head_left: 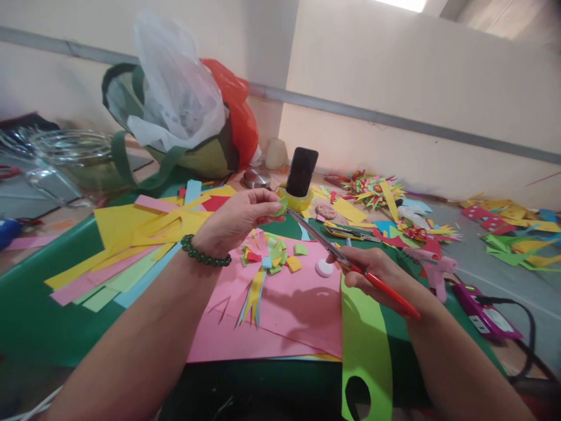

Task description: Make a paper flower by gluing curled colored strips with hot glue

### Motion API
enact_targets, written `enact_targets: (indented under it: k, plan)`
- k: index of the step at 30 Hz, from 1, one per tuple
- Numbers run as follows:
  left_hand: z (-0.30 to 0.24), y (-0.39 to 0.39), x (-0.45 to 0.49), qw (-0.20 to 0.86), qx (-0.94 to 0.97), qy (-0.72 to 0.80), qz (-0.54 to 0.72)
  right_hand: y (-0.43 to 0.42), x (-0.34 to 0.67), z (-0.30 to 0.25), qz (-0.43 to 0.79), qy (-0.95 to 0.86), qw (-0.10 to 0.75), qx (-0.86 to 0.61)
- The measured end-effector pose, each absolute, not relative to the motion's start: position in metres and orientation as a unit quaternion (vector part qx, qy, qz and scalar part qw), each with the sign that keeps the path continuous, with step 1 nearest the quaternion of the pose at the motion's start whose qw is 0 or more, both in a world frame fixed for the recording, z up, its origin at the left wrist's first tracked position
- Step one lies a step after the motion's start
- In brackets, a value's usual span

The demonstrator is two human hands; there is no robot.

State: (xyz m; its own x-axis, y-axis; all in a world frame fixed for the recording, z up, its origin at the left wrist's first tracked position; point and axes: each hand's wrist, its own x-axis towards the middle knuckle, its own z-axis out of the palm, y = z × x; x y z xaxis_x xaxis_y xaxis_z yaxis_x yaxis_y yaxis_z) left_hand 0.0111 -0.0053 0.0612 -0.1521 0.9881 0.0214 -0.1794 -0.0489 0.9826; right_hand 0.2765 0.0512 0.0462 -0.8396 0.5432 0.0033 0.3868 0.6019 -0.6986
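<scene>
My left hand [248,213], with a green bead bracelet on the wrist, pinches a small green paper piece [281,206] above the table. In my right hand [372,272] is a pair of red-handled scissors [322,238], the blades pointing at the green piece. Whether the blades touch the paper I cannot tell. Below lies a pink sheet [280,327] bearing a paper flower [265,260] of many coloured bits with yellow and blue tails. Beside the flower sit small squares, one green [300,249] and one orange [294,264], and a white disc [324,268].
Coloured paper strips [131,251] fan out at left. A phone [302,171] leans upright on a yellow tape roll [298,197] behind my hands. At right are a green strip with a hole [367,333], a cutter knife [354,234], a pink glue gun [435,266] and a purple power strip [485,316].
</scene>
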Motion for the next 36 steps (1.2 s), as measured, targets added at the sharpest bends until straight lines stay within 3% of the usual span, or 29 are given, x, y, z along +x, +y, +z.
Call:
enact_targets:
  k: [6, 12, 36]
  plan:
    - [0.063, -0.006, 0.008, 0.452, 0.428, 0.498, 0.604, 0.049, 0.28, 0.053, 0.342, -0.898, 0.094, -0.261]
    - [0.066, -0.008, 0.01, 0.489, 0.392, 0.473, 0.619, 0.051, 0.282, 0.05, 0.336, -0.901, 0.093, -0.258]
    - [0.074, -0.016, 0.006, 0.438, 0.51, 0.538, 0.509, 0.052, 0.278, 0.054, 0.365, -0.893, 0.073, -0.251]
